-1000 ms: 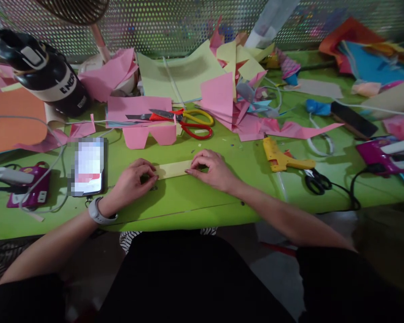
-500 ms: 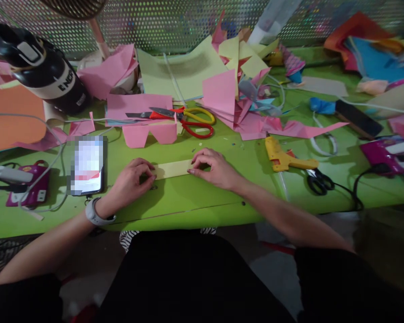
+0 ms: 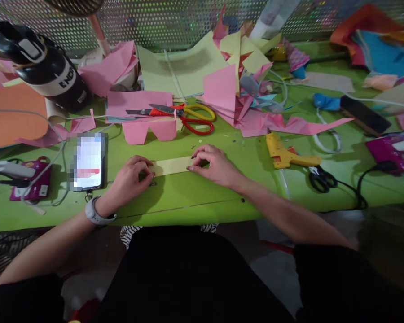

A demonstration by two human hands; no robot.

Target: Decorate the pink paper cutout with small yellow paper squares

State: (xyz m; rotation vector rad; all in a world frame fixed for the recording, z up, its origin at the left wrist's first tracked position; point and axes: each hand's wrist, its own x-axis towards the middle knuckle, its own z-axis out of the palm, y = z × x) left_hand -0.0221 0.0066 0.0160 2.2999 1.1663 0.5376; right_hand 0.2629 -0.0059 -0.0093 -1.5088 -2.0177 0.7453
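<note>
A pale yellow paper strip lies stretched left to right just over the green table. My left hand, with a watch on its wrist, pinches the strip's left end between thumb and fingers. At the other end, my right hand grips the strip the same way. Whether the strip touches the tabletop is hard to tell. Beyond it sit a pink paper cut-out and scissors with red and yellow handles. A phone with a lit screen rests left of my left hand.
A yellow glue gun and black-handled scissors lie to the right. Paper scraps heap at the back. A black bottle stands back left. Purple power strips with cables sit at both sides.
The camera view has shifted slightly, so the table appears a little higher. Both hands keep their pinch on the paper strip, with hardly any movement.
</note>
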